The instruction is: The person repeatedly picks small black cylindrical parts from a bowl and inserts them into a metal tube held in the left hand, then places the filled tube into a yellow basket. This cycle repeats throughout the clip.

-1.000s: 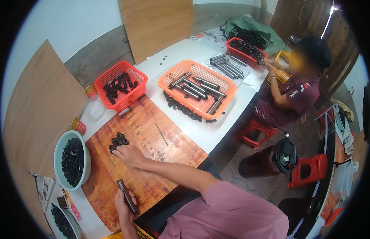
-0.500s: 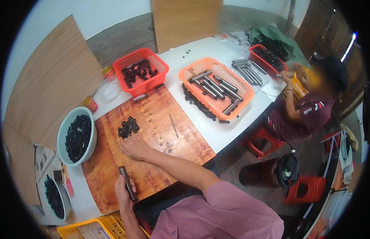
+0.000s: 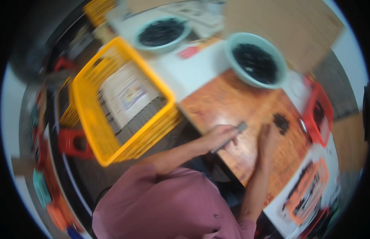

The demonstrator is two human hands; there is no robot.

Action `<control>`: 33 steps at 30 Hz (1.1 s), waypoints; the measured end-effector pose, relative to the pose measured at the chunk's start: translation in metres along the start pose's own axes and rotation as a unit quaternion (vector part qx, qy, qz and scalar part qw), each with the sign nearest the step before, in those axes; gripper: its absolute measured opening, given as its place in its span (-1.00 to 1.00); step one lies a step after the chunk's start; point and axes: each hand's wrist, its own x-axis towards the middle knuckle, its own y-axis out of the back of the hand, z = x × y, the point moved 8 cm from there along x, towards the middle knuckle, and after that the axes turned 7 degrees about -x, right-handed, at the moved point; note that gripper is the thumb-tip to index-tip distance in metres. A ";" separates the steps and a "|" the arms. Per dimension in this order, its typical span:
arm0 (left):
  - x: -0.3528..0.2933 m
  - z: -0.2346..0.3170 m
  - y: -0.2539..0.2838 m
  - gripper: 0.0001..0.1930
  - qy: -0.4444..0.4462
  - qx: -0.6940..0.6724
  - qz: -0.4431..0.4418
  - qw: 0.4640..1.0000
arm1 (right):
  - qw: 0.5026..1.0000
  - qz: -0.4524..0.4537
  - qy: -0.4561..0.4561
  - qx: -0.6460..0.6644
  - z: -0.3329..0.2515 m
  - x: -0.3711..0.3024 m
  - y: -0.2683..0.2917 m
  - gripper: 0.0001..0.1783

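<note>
My left hand is wrapped round a dark metal tube, held tilted over the near-left edge of the brown wooden board. On the board, my right hand reaches down beside a small pile of black round pieces. Motion blur smears its fingers, so I cannot make out whether anything is in them. Past the board's far edge stands a pale green bowl full of small black parts.
Close on the left is a yellow crate with rows of dark tubes and a paper sheet inside. A second green bowl stands on the white table. Red and orange baskets lie to the right. A red stool is beyond the crate.
My view has swung left, bringing the yellow crate into full sight and shifting the baskets to the right rim. The tube stays in my left hand; my right remains by the pile.
</note>
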 end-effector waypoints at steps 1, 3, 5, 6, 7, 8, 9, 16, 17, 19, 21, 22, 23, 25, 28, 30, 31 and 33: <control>-0.011 0.003 -0.002 -0.73 -0.016 0.019 -0.029 0.999 | 1.000 -0.015 -0.020 0.006 0.001 -0.002 0.005 -0.80; -0.039 0.012 0.014 -0.72 -0.083 0.002 -0.007 0.997 | 0.999 -0.040 0.018 -0.014 0.000 -0.002 -0.008 -0.78; -0.061 0.024 0.045 -0.72 -0.092 -0.025 0.066 0.993 | 0.998 -0.043 0.022 -0.028 0.006 0.001 -0.020 -0.78; -0.076 0.032 0.058 -0.72 -0.099 -0.038 0.106 0.989 | 0.998 -0.048 0.019 -0.023 0.006 0.000 -0.022 -0.79; -0.091 0.039 0.070 -0.73 -0.102 -0.050 0.145 0.983 | 0.998 -0.052 0.012 -0.018 0.007 -0.001 -0.022 -0.79; -0.104 0.045 0.080 -0.72 -0.109 -0.074 0.168 0.977 | 0.998 -0.057 0.003 -0.015 0.008 -0.001 -0.022 -0.79; -0.120 0.050 0.091 -0.69 -0.118 -0.073 0.197 0.971 | 0.998 -0.063 0.002 -0.014 0.006 0.000 -0.023 -0.79; -0.222 0.113 0.200 -0.65 -0.217 -0.039 0.440 0.871 | 0.997 -0.071 0.012 -0.003 0.013 -0.002 -0.028 -0.81; -0.236 0.124 0.215 -0.67 -0.243 -0.033 0.464 0.851 | 0.997 -0.076 0.009 -0.001 0.012 -0.003 -0.029 -0.82; -0.260 0.139 0.246 -0.73 -0.278 -0.027 0.502 0.818 | 0.996 -0.084 0.001 -0.002 0.012 -0.004 -0.027 -0.82; -0.280 0.147 0.260 -0.74 -0.321 -0.032 0.539 0.778 | 0.997 -0.076 0.022 0.002 0.011 -0.002 -0.028 -0.81; -0.284 0.150 0.267 -0.70 -0.309 -0.008 0.553 0.774 | 0.997 -0.072 0.029 0.000 0.012 -0.003 -0.027 -0.81; -0.283 0.151 0.273 -0.69 -0.302 -0.018 0.552 0.778 | 0.997 -0.073 0.026 -0.003 0.013 -0.006 -0.027 -0.81; -0.280 0.150 0.285 -0.67 -0.291 -0.042 0.549 0.782 | 0.997 -0.073 0.026 -0.008 0.016 -0.004 -0.027 -0.80; -0.270 0.142 0.314 -0.64 -0.262 -0.044 0.544 0.796 | 0.995 -0.103 -0.004 -0.014 0.019 -0.005 -0.030 -0.76; -0.259 0.139 0.336 -0.65 -0.243 -0.043 0.544 0.802 | 0.993 -0.114 -0.018 -0.018 0.021 -0.004 -0.031 -0.74; -0.252 0.135 0.348 -0.66 -0.227 -0.054 0.540 0.809 | 0.993 -0.113 -0.019 -0.016 0.021 -0.004 -0.031 -0.74; -0.237 0.125 0.372 -0.68 -0.194 -0.074 0.531 0.822 | 0.993 -0.116 -0.023 -0.015 0.020 -0.004 -0.030 -0.73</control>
